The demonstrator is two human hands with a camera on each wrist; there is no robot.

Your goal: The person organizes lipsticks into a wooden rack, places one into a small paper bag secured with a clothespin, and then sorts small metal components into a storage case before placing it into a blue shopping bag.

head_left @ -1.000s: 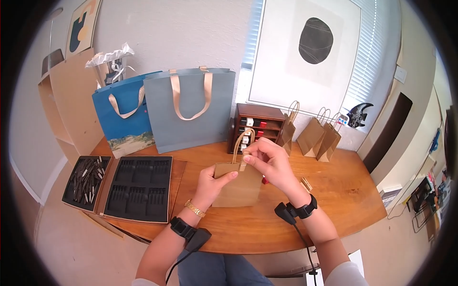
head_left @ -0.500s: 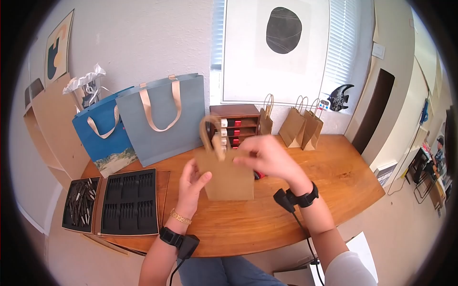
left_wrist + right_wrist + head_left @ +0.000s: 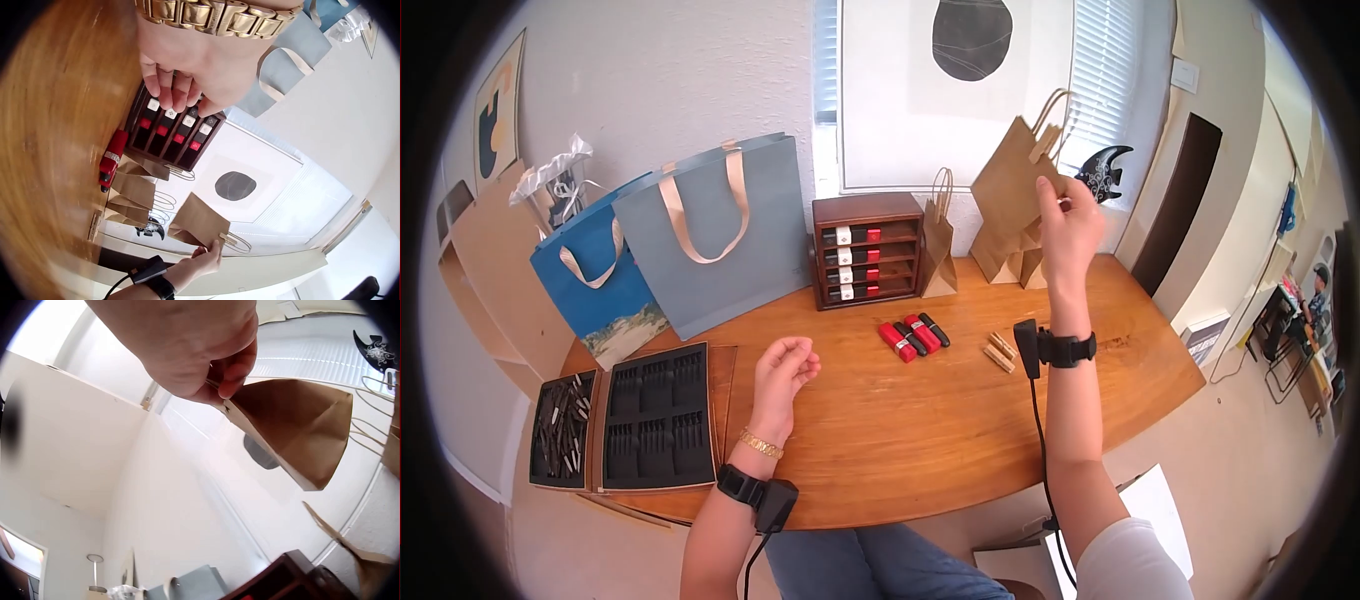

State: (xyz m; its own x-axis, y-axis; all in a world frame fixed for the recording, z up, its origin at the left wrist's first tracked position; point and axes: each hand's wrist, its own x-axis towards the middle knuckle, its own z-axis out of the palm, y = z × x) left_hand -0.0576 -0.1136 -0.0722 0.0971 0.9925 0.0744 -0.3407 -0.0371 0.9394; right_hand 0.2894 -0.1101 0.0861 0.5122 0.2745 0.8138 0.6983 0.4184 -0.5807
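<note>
My right hand (image 3: 1068, 225) holds a brown paper bag (image 3: 1006, 170) up by its top edge, in front of the window and above the bags at the back. A wooden clothespin (image 3: 1045, 143) sits on the bag's top edge beside the twisted handles. In the right wrist view, the fingers pinch the edge of the bag (image 3: 294, 425), whose underside faces the camera. My left hand (image 3: 778, 385) is raised over the table's left part with loosely curled fingers and nothing in it. The left wrist view shows the left hand (image 3: 194, 69) in front of the small wooden shelf (image 3: 172, 134).
Several red and black tubes (image 3: 915, 337) and some clothespins (image 3: 1000, 352) lie mid-table. Brown bags (image 3: 938, 250) stand at the back beside the dark shelf (image 3: 867, 208). Large blue-grey bag (image 3: 735, 235) and black-lined trays (image 3: 658, 415) are on the left.
The brown bag has moved right and up in my right hand, uncovering the tubes and the shelf. My left hand has let go of it. The head view has turned.
</note>
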